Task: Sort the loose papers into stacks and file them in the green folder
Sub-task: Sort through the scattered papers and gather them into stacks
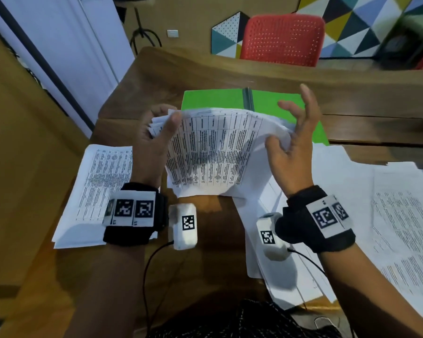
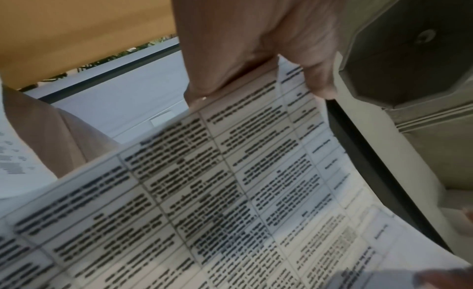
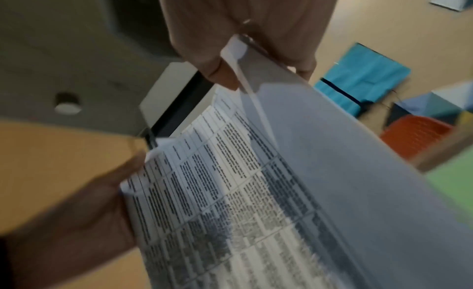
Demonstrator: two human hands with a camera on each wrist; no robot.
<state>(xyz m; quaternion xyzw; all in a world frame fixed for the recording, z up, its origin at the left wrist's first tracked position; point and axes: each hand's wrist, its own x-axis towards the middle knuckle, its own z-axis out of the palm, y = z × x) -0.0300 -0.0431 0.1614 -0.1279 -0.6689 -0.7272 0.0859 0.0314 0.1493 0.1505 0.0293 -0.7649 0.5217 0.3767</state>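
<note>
Right now both hands hold one bundle of papers (image 1: 213, 152) up above the middle of the tabletop (image 1: 156, 76). The left hand (image 1: 154, 140) grips the left side of the bundle, with the thumb pressed on top and the fingers curled under it. The right hand (image 1: 293, 142) pinches the right side between the thumb and the lower fingers, while the other fingers stick up, spread out. The top page has a grid of small black print, and the bundle sags a little between the hands.

Just behind the bundle, the green folder (image 1: 213, 100) lies open and flat, toward the far edge of the tabletop. A dark spine runs down its middle.

One stack of printed pages (image 1: 95, 181) lies near the left edge of the tabletop, partly under the left wrist. More loose sheets (image 1: 388, 215) are spread over the right side, some on top of others.

A red chair (image 1: 282, 39) stands beyond the far edge of the tabletop.
</note>
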